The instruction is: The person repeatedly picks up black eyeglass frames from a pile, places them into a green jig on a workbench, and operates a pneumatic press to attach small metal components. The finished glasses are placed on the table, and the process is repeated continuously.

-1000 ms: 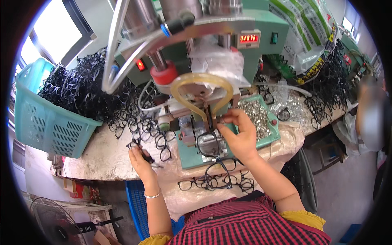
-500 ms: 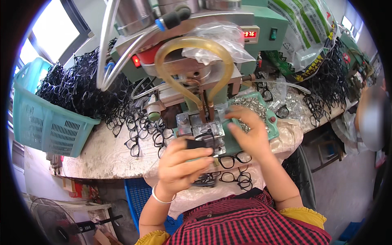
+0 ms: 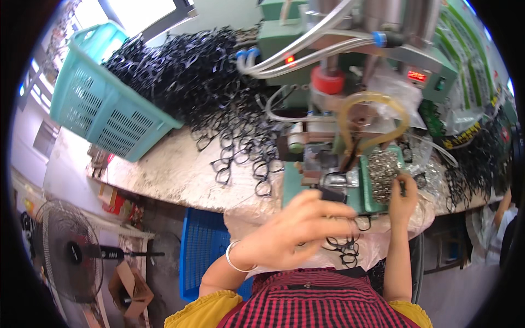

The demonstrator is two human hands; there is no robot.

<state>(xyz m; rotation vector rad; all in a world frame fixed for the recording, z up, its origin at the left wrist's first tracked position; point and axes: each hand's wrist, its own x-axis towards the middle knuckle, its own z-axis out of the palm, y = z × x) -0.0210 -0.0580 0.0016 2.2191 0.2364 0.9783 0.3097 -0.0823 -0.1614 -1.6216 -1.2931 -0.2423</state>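
Observation:
My left hand [image 3: 303, 227] reaches in front of the bench machine, with a black wrap [image 3: 331, 195] on a fingertip. That wrapped finger meets a black eyeglass frame [image 3: 334, 178] on the machine's metal fixture, and the hand appears to grip it; the other fingers are blurred. My right hand [image 3: 403, 201] is at the right edge of a green tray [image 3: 374, 207] of small shiny metal parts [image 3: 383, 172]. Its fingertips are drawn together, and what they hold is too small to make out. Below the fixture, more black eyeglass frames [image 3: 345, 254] lie partly hidden behind my left hand.
A tilted turquoise basket [image 3: 109, 117] and a big heap of black eyeglass frames [image 3: 186, 71] occupy the left. Over the fixture hang the machine's amber hose [image 3: 402, 112] and clear tubes. A blue crate [image 3: 202, 246] and a fan [image 3: 74, 251] stand below the bench.
The view has swung left, shifting the machine rightward in the picture. My right hand has moved from beside the fixture onto the parts tray. The left hand stays by the fixture.

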